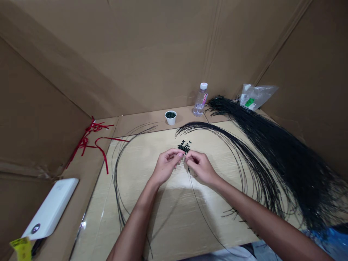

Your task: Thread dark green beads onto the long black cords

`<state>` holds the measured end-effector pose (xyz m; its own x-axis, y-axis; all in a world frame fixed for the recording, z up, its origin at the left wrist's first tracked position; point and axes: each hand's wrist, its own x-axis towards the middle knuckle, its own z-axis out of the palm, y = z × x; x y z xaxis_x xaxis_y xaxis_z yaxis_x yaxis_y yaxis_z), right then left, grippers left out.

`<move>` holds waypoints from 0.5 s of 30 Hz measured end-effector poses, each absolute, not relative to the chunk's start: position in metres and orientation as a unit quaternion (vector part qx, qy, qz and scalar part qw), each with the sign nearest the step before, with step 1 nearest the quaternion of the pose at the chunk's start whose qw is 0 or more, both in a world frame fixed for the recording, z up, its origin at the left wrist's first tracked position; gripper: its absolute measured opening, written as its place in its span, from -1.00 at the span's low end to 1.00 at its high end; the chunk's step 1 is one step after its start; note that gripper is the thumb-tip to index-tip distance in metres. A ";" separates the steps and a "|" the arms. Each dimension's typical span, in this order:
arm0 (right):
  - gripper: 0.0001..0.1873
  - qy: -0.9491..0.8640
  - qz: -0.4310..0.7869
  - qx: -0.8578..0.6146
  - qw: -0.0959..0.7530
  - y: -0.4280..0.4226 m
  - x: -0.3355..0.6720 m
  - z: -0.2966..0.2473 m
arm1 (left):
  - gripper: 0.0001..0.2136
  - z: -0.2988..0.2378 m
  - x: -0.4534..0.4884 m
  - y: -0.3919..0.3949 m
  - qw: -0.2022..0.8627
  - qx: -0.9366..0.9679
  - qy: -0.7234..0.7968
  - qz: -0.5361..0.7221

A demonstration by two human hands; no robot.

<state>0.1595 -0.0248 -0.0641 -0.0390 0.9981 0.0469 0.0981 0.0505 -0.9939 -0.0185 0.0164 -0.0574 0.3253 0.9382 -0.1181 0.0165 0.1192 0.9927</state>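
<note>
My left hand [165, 165] and my right hand [200, 167] meet in the middle of the board [168, 217], fingertips nearly touching. The left thumb and forefinger are pinched together; whatever sits between them is too small to make out. In my right hand's pinch is a thin black cord [193, 186], which shows a small loop and dark knot just below the fingers and trails down to the board's front edge. Right behind the fingertips lies a small pile of dark green beads [183, 146].
A white cup [171, 118] of dark beads and a water bottle [200, 100] stand at the back. Black cords [231, 139] curve on the right beside a thick bundle [282, 152]; more cords [117, 170] lie left. Red ribbons [86, 139] and a white device [51, 208] are far left.
</note>
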 end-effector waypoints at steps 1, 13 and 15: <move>-0.83 -0.545 0.471 -0.503 0.477 -0.025 0.159 -0.064 | -0.61 -0.058 -0.019 0.016 0.606 0.544 0.438 0.380; -0.84 -0.550 0.466 -0.503 0.477 -0.025 0.159 -0.062 | -0.60 -0.058 -0.019 0.016 0.603 0.550 0.441 0.375; -0.83 -0.549 0.466 -0.503 0.478 -0.025 0.158 -0.061 | -0.60 -0.059 -0.019 0.016 0.603 0.550 0.439 0.375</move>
